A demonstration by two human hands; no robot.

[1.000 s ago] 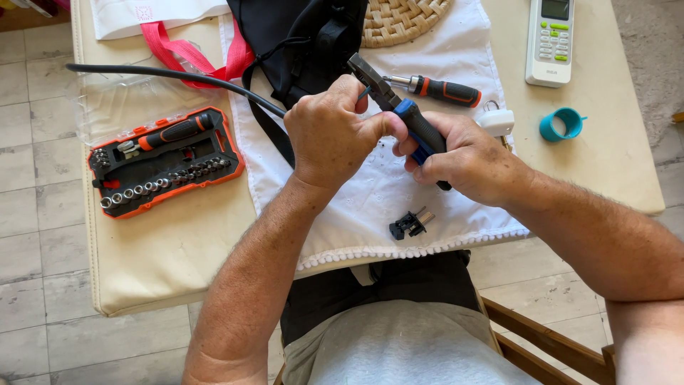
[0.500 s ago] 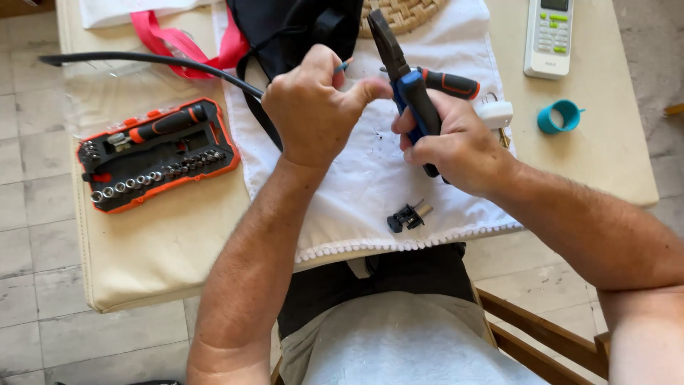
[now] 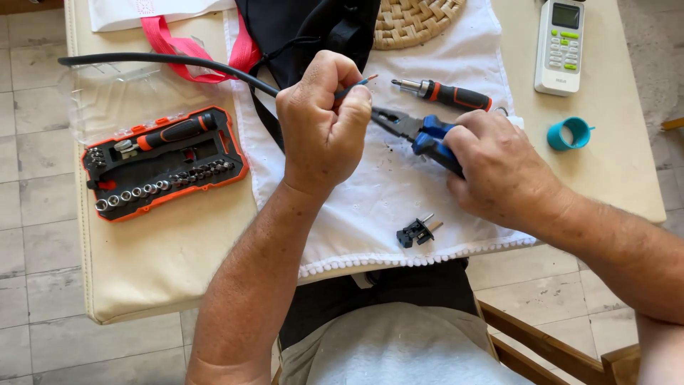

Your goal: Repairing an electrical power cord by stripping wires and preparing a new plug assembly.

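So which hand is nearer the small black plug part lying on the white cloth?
Right. The right hand, gripping the blue-handled pliers, sits just up and right of the plug part. The left hand, holding the black cable, is higher and further away.

Pliers [image 3: 417,132] in right hand [image 3: 499,167] now down on the white cloth [image 3: 370,207], apparently off the cable [image 3: 164,63].

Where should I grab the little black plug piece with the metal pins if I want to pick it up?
Probably best by the small black plug piece at its dark blocky body, pinching the two long sides from above. It lies flat on the white cloth with its pins pointing up and right, so the body end at lower left is the wider, blunter part. Neither hand is near it.
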